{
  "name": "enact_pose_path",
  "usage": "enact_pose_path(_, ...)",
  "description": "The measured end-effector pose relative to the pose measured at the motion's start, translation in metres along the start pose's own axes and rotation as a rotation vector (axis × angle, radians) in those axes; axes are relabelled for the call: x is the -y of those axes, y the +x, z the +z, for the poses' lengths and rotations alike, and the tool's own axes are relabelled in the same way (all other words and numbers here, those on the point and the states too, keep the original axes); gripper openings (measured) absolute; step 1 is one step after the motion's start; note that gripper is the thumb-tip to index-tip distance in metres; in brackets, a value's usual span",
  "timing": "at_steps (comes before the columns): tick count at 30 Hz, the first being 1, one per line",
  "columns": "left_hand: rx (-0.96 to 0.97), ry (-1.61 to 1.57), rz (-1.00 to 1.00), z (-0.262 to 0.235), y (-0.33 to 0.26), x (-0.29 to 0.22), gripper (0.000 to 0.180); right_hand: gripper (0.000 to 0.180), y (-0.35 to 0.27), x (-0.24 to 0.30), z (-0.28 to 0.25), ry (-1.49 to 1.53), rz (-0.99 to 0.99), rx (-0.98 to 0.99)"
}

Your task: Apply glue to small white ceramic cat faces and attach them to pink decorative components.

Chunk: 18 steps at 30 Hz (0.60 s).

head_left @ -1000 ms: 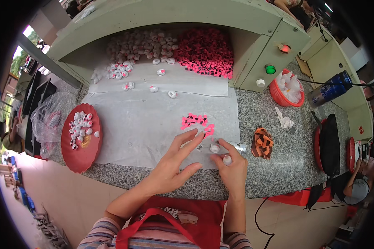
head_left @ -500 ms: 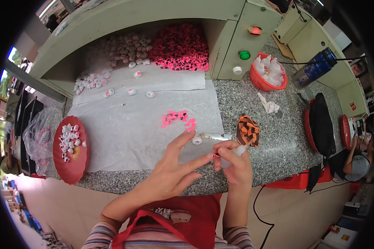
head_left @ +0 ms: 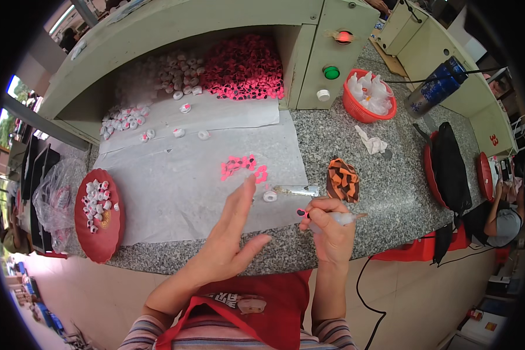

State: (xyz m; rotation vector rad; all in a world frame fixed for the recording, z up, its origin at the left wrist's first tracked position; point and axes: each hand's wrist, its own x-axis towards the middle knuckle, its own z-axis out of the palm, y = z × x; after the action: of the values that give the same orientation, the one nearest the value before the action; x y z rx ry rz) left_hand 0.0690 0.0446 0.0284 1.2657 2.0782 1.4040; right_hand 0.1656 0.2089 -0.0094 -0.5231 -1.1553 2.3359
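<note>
My right hand (head_left: 334, 238) is closed round a small translucent squeeze bottle (head_left: 343, 218), its thin nozzle pointing right. Between the thumb and fingertips of that same hand a small pink-and-black piece (head_left: 302, 213) is pinched. Fingers stretched out, my left hand (head_left: 223, 242) holds nothing and hovers over the front of the white paper sheet (head_left: 169, 198). Its fingertips are nearest to a loose cluster of small pink pieces (head_left: 237, 165). A white ring-shaped piece (head_left: 269, 196) lies beside a flat metal blade (head_left: 297, 190), between my two hands.
On the left stands a red dish (head_left: 102, 245) of white pieces. Heaps of white pieces (head_left: 178, 73) and pink-and-black pieces (head_left: 245, 67) fill the booth's back. To the right are an orange-and-brown patterned bundle (head_left: 342, 179), a red basket (head_left: 369, 114) of bottles, crumpled tissue (head_left: 371, 141) and a blue flask (head_left: 437, 87).
My left hand has drawn away from the right hand, its index finger leaving the pink-and-black piece and swinging up and left. The bottle's nozzle has tipped lower; the whole view has shifted slightly.
</note>
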Motion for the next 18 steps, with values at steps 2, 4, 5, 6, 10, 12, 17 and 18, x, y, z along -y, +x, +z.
enact_pose_path(2, -0.022, -0.010, -0.037, -0.004, 0.000, 0.002, 0.075, 0.013, 0.000, -0.002, -0.002, -0.017, -0.021, 0.006)
enact_pose_path(4, -0.045, -0.018, -0.070, -0.005, 0.000, 0.004, 0.073, 0.014, 0.001, -0.003, -0.004, -0.034, -0.046, 0.015)
enact_pose_path(5, -0.070, -0.041, -0.096, -0.004, -0.001, 0.005, 0.070, 0.016, 0.002, -0.003, -0.006, -0.058, -0.055, 0.004)
enact_pose_path(6, -0.096, -0.066, -0.123, -0.005, -0.002, 0.006, 0.067, 0.018, 0.003, -0.002, -0.006, -0.084, -0.064, -0.007)
enact_pose_path(10, -0.120, -0.088, -0.121, -0.003, -0.002, 0.009, 0.060, 0.022, 0.015, 0.008, -0.001, -0.178, -0.124, -0.084)
enact_pose_path(12, -0.124, -0.044, -0.131, -0.003, -0.001, 0.009, 0.056, 0.025, 0.034, 0.020, -0.001, -0.395, -0.171, -0.224)
enact_pose_path(17, -0.122, -0.036, -0.115, 0.000, 0.000, 0.007, 0.054, 0.026, 0.100, 0.054, -0.037, -0.669, -0.322, -0.251)
enact_pose_path(18, -0.128, -0.031, -0.126, 0.000, -0.001, 0.007, 0.054, 0.026, 0.104, 0.058, -0.044, -0.670, -0.326, -0.251)
